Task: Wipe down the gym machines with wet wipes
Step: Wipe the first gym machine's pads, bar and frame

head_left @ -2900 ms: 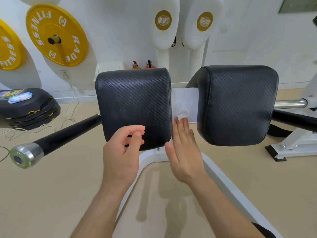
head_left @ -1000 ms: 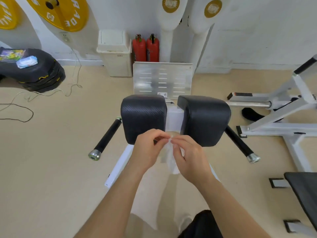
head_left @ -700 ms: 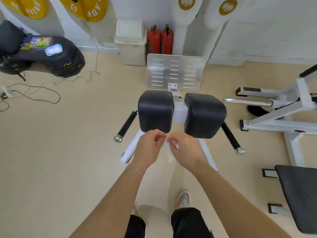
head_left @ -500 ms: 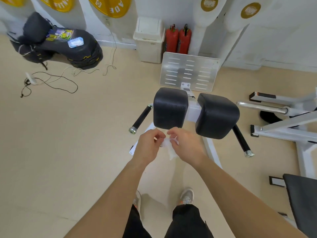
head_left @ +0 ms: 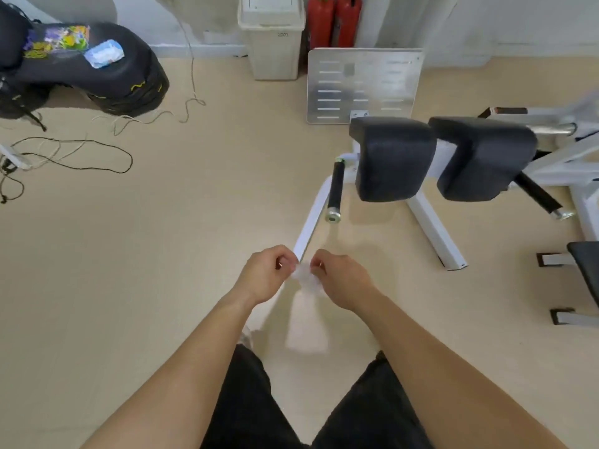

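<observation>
Wet wipe [head_left: 304,277]: small, white, crumpled. It is held in the air in front of the person's body, between the two hands, and touches no equipment.

Left hand [head_left: 264,277] and right hand [head_left: 345,280]: fingers of both are curled in, each pinching the wipe's upper edge from its own side, knuckles close together. A two-handed pinch like this looks like refolding or opening the wipe out to find a fresh face, not wiping. That is a judgement only.

Machine [head_left: 434,228]: ahead and to the right, well apart from the hands. Its black pads [head_left: 393,157] are side by side, and one handle [head_left: 335,184] points toward the person.

Pack of wipes [head_left: 104,54]: far left, on a stack of black plates [head_left: 129,82].

Bin [head_left: 272,43]: against the wall. Either the bin or the pack may be the destination if the wipe is spent; cannot tell.

Cables [head_left: 129,161]: loose on the floor toward the plates, a possible trip hazard.
</observation>
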`<action>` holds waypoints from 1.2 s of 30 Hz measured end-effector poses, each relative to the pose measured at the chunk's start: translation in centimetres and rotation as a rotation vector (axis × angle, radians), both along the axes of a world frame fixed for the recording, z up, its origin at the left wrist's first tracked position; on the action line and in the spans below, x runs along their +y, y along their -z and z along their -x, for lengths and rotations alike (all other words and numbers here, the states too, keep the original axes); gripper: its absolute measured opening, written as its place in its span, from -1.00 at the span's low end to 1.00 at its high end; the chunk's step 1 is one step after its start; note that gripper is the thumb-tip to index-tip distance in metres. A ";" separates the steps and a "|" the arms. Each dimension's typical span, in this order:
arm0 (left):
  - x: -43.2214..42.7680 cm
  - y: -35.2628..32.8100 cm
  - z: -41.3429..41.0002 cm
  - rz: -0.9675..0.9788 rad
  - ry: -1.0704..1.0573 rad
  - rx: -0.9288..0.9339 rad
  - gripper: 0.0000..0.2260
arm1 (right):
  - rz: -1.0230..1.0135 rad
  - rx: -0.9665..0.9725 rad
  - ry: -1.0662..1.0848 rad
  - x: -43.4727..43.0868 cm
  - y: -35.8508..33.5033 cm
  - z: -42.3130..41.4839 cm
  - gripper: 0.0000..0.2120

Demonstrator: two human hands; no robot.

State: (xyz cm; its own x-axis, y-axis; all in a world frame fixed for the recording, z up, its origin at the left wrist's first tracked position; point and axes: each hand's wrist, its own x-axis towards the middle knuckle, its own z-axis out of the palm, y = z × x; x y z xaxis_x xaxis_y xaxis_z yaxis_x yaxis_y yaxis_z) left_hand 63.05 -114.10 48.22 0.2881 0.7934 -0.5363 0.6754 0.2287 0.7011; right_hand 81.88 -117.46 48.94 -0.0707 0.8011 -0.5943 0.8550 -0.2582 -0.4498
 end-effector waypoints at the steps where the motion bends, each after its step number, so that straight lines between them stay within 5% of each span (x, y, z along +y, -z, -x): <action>1: 0.2 1.0 1.5 0.016 0.018 0.005 -0.80 | 0.030 0.018 0.042 -0.5 1.2 1.8 -0.92; 10: 1.5 18.4 7.3 0.203 -0.049 -0.110 -0.95 | 0.158 0.201 0.253 -0.7 19.4 8.5 -0.82; 13: 2.4 27.0 7.2 0.248 -0.020 -0.139 -0.76 | 0.140 0.211 0.296 1.3 28.5 7.7 -0.79; 24: 9.9 58.2 3.5 0.067 0.007 -0.164 -0.92 | 0.056 0.170 0.282 8.2 58.7 1.5 -0.82; 29: 13.0 65.1 1.6 -0.075 0.095 -0.161 -0.75 | -0.062 0.146 0.212 11.5 64.8 -2.2 -0.69; 34: 13.7 69.9 0.9 -0.328 0.214 -0.185 -0.88 | -0.270 0.168 0.304 13.5 68.1 -3.8 -0.69; 36: 13.2 71.4 0.8 -0.395 0.240 -0.150 -0.77 | -0.407 0.104 0.327 13.4 69.0 -3.5 -0.70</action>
